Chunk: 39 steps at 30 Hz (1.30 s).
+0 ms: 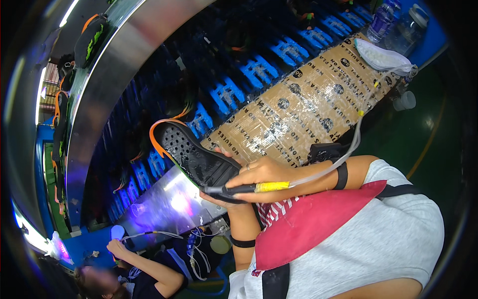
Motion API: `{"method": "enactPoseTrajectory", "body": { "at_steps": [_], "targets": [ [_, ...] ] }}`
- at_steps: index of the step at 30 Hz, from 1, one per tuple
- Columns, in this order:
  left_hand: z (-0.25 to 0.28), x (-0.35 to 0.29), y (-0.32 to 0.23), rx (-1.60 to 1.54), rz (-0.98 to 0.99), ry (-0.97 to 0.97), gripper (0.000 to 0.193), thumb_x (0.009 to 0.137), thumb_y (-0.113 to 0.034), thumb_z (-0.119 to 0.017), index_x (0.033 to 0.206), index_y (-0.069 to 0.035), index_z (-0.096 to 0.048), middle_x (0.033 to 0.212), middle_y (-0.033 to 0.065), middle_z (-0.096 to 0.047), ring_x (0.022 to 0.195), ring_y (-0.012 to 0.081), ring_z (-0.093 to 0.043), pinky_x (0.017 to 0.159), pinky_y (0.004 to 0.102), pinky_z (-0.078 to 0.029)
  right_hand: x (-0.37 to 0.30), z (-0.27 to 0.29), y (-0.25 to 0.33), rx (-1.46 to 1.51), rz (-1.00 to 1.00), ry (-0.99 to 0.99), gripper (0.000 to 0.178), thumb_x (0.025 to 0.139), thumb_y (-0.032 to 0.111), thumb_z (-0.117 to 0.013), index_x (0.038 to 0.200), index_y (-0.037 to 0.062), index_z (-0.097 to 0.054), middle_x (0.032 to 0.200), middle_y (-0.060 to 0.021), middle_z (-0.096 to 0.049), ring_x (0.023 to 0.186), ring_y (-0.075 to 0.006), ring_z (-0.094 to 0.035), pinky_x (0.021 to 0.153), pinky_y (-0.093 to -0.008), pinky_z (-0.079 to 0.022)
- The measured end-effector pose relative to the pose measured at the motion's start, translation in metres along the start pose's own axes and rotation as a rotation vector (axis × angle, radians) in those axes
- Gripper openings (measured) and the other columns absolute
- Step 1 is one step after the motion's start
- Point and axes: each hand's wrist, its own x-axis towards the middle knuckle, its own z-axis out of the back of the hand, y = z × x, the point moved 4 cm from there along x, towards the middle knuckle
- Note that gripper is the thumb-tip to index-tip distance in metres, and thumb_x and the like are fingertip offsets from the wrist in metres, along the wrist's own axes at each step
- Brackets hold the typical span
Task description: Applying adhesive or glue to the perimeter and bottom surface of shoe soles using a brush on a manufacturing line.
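Note:
A black shoe sole with rows of small holes at its far end and an orange rim is held tilted in front of me. My left hand grips its near end from below, fingers showing at both edges. My right hand, with a ring on one finger, is closed round a dark-handled brush. The brush tip lies against the sole's near edge. Yellow tape wraps the back of the handle, and a clear tube runs from there over my right forearm. The palm of my left hand is hidden.
A tape-covered cardboard sheet lies on the bench, with a white shoe sole and bottles at its far right. Blue brackets line a dark conveyor beyond. Lower left, another person's hand holds a blue sole.

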Motion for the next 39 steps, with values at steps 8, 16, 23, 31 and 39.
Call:
{"method": "enactPoseTrajectory", "body": {
  "at_steps": [8,16,23,31,39],
  "targets": [
    [0.002,0.010,-0.021,-0.046,-0.005,0.161,0.093,0.065,-0.042,-0.074,0.134,-0.005,-0.024,0.135,0.0128,-0.032,0.120,0.0277,-0.036,0.097,0.0442,-0.034,-0.006,-0.006,0.004,0.120,-0.108,0.261,0.027,0.072,0.020,-0.068,0.096,0.0079,-0.065,0.077,-0.0134,-0.063,0.070,-0.0282,-0.062,0.063,-0.0333,-0.049],
    [0.003,0.006,-0.040,0.011,0.021,0.139,0.094,0.064,-0.048,-0.072,0.134,-0.006,-0.026,0.136,0.0143,-0.032,0.117,0.0298,-0.037,0.097,0.0454,-0.033,-0.011,-0.014,0.006,-0.027,0.019,0.358,0.028,0.073,0.021,-0.068,0.098,0.0100,-0.064,0.075,-0.0128,-0.063,0.064,-0.0292,-0.060,0.057,-0.0335,-0.048],
    [-0.001,0.006,-0.054,0.092,-0.023,0.194,0.093,0.069,-0.062,-0.060,0.135,-0.006,-0.025,0.126,0.0262,-0.037,0.108,0.0420,-0.045,0.088,0.0503,-0.045,-0.020,-0.021,-0.006,-0.200,0.059,0.378,0.029,0.073,0.021,-0.068,0.100,0.0110,-0.063,0.074,-0.0113,-0.062,0.063,-0.0282,-0.060,0.055,-0.0349,-0.047],
    [-0.011,0.011,-0.068,0.195,0.091,0.162,0.090,0.066,-0.055,-0.065,0.132,-0.005,-0.030,0.122,0.0275,-0.040,0.102,0.0430,-0.048,0.077,0.0493,-0.050,-0.013,-0.011,-0.001,-0.226,0.028,0.336,0.024,0.073,0.020,-0.068,0.095,0.0109,-0.065,0.068,-0.0115,-0.060,0.062,-0.0282,-0.058,0.055,-0.0356,-0.046],
    [-0.022,0.015,-0.062,0.382,0.214,0.056,0.092,0.068,-0.060,-0.055,0.128,0.006,-0.032,0.108,0.0315,-0.049,0.090,0.0417,-0.056,0.073,0.0462,-0.051,-0.006,-0.010,0.011,-0.086,0.079,0.428,0.023,0.074,0.014,-0.064,0.097,0.0096,-0.064,0.067,-0.0103,-0.059,0.060,-0.0271,-0.057,0.056,-0.0349,-0.046]
  ]
}}
